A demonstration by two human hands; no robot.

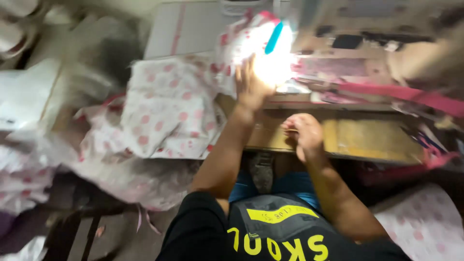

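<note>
Right hand point(303, 137) curled on table point(372, 140) — fingers' contents hidden.

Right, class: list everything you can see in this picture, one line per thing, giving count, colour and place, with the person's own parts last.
Polka-dot fabric: several pieces, white with pink dots, heaped at left and centre.
Work table: one, yellowish wood, centre right.
Bright lamp glare: one, white, top centre; blurred.
Teal strip: one, beside the glare.
Pink strap: one, right, across the table.
Left hand: one, raised on the fabric by the light.
Right hand: one, fingers curled, at the table edge; whether it holds anything is unclear.
</note>
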